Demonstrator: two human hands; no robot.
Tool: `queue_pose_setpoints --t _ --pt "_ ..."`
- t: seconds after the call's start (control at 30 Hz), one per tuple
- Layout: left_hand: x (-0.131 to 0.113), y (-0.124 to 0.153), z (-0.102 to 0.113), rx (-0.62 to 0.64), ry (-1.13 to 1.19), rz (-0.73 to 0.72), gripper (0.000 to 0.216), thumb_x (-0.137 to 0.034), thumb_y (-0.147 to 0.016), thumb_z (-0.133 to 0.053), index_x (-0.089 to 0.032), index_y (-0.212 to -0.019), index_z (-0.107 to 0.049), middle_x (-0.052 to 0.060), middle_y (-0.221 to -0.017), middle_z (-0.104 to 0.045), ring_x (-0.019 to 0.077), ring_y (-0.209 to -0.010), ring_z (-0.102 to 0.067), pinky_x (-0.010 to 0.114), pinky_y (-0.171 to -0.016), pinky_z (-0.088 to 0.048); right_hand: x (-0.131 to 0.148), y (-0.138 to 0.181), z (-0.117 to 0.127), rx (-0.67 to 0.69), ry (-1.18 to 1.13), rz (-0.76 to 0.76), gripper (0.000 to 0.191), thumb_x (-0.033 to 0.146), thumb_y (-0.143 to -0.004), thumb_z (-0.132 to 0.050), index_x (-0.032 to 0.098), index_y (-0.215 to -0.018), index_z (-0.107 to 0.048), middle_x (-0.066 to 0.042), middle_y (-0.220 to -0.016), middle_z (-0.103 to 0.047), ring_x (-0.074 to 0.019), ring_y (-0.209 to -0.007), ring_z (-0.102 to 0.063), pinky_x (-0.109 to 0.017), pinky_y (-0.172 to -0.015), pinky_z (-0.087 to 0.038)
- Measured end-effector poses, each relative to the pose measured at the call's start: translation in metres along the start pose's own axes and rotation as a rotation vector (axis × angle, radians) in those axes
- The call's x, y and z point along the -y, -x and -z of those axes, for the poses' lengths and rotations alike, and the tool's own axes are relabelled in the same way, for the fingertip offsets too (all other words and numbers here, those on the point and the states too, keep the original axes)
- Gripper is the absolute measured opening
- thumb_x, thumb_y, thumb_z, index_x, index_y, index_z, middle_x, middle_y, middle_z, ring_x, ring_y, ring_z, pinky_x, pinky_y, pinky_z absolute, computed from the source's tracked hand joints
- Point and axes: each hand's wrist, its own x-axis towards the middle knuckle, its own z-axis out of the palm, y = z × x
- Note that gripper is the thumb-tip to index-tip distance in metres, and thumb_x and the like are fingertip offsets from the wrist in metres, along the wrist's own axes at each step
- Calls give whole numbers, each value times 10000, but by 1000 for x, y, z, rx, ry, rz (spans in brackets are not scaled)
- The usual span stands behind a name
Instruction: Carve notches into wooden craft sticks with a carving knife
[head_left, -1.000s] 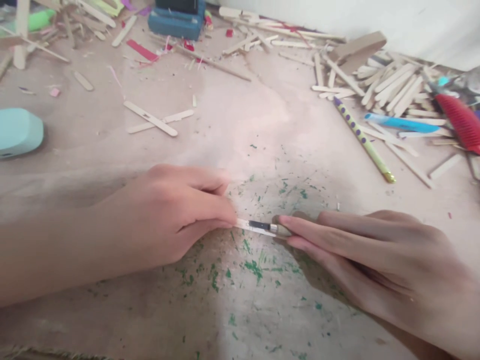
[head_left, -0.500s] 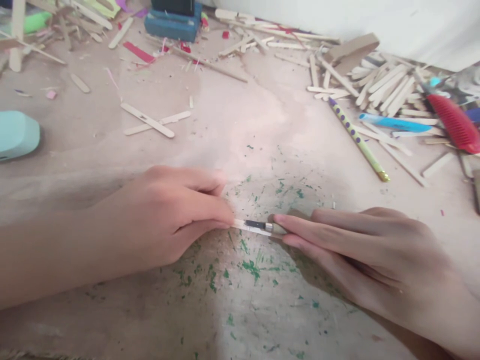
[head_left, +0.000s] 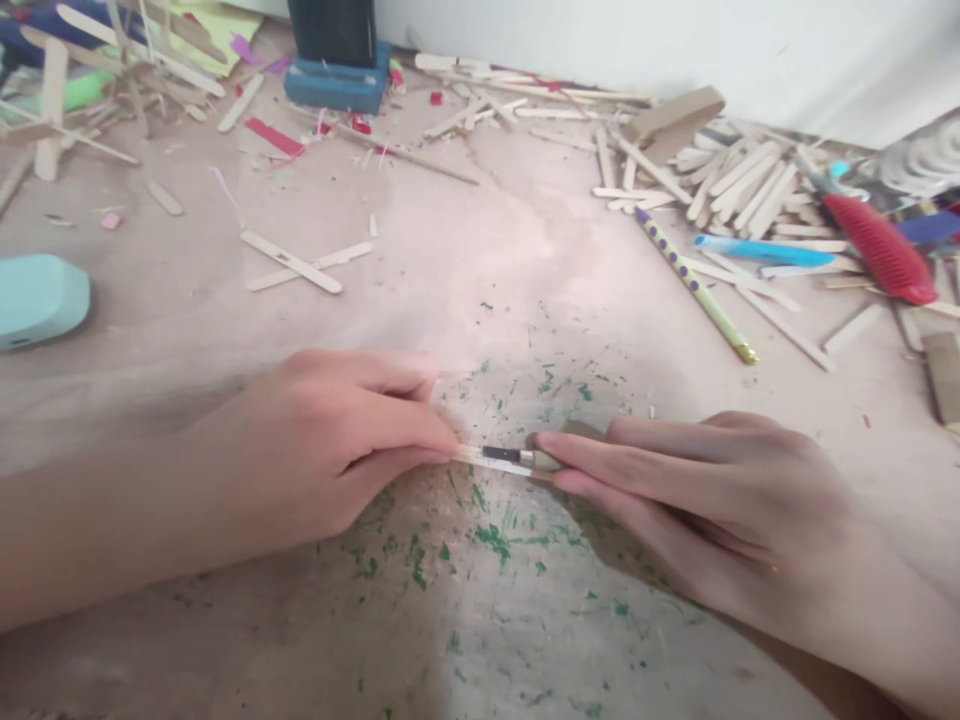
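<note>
Hardly anything has moved between your hands since the earlier frame; the whole view has swung a little, so the things along the top sit lower and further left. At the centre of the frame, the pale stick (head_left: pixel 469 453) lies low over the table (head_left: pixel 517 270), with a slim knife (head_left: pixel 528 459) along it. Your left hand (head_left: pixel 352 430) pinches the stick's left end between thumb and fingers. Your right hand (head_left: pixel 720 490) grips the knife like a pen, fingertips close to its metal collar.

You look to be partway through the cutting: the stick appears to be in one piece, though your fingers hide both its ends, and how deep any cut goes is too small to tell. No severed piece shows beside it. Green marks (head_left: pixel 495 541) fleck the table below and above.

Further out, at upper left, two crossed sticks (head_left: pixel 300 262) lie apart from you; one bears a small dark mark, perhaps worked already. At upper right, a pile of sticks (head_left: pixel 754 185) looks mostly untouched, with a spotted pencil (head_left: pixel 697 288), a blue pen (head_left: pixel 765 250) and a red-handled tool (head_left: pixel 881 250) near it.
</note>
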Motion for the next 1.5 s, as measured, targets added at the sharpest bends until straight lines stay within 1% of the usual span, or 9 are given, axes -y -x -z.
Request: queue_pose_setpoints --t 0.13,0.27,0.43,0.6,0.9,1.0,1.13,1.27,1.5 --pt "2 1 -4 -30 29 -14 391 -106 -1317 -649 -282 -1176 -968 -59 -954 -814 106 -790 -743 203 -836 -577 0 3 3 0 14 1 218 260 -1377 -655 227 -1518 -818 14 -967 -885 -113 -647 -774 -291 -565 -524" --pt "1 0 -3 11 6 15 368 -101 -1313 -667 -293 -1225 -967 -53 -1011 -852 120 -888 -805 224 -915 -611 0 3 -1 1 21 -6 221 251 -1361 -679 253 -1517 -835 11 -982 -910 -137 -652 -812 -311 -552 -535" --pt "0 1 0 16 6 17 384 -110 -1317 -646 -299 -1225 -967 -37 -1074 -897 141 -937 -841 257 -929 -631 0 0 -3 -9 20 -8 201 239 -1348 -714 245 -1507 -835 4 -992 -918 -127 -663 -818 -290 -564 -559" --pt "0 2 -2 -9 -15 10 415 -125 -1325 -620 -291 -1180 -972 -32 -986 -852 145 -862 -811 272 -855 -605 3 1 0 -23 14 -19 200 257 -1350 -709 261 -1496 -846 24 -935 -888 -120 -612 -782 -291 -543 -549" --pt "0 -3 -1 -4 -49 -4 466 -120 -1321 -589 -279 -1126 -981 -26 -936 -834 149 -801 -770 275 -795 -565 6 0 -3 -23 64 -14 168 240 -1352 -715 236 -1474 -830 -27 -1067 -969 -142 -695 -860 -304 -562 -589" --pt "0 -2 -2 -13 -39 1 462 -113 -1319 -591 -281 -1109 -967 -25 -951 -841 156 -822 -775 280 -830 -576 8 0 -3 -37 110 -12 176 243 -1356 -704 242 -1486 -823 -15 -1041 -962 -131 -645 -821 -310 -555 -582" --pt "1 0 -1 -3 -41 7 431 -117 -1325 -609 -280 -1148 -967 -29 -985 -837 146 -856 -785 269 -854 -571 8 2 -2 -29 93 -17 176 242 -1347 -708 265 -1489 -810 -13 -1068 -966 -152 -676 -849 -327 -554 -590" --pt "1 -3 1 37 -37 -10 500 -94 -1322 -546 -244 -1116 -976 -17 -945 -809 137 -776 -736 282 -774 -539 6 4 -1 -7 96 -33 201 251 -1367 -660 290 -1528 -773 12 -1012 -934 -134 -605 -772 -329 -535 -547" --pt "-1 -3 -2 -29 -57 -25 499 -89 -1307 -568 -261 -1040 -954 -15 -900 -786 158 -759 -714 307 -763 -531 9 2 -3 -14 132 -24 178 296 -1380 -651 305 -1526 -753 45 -958 -899 -115 -587 -708 -310 -561 -542"
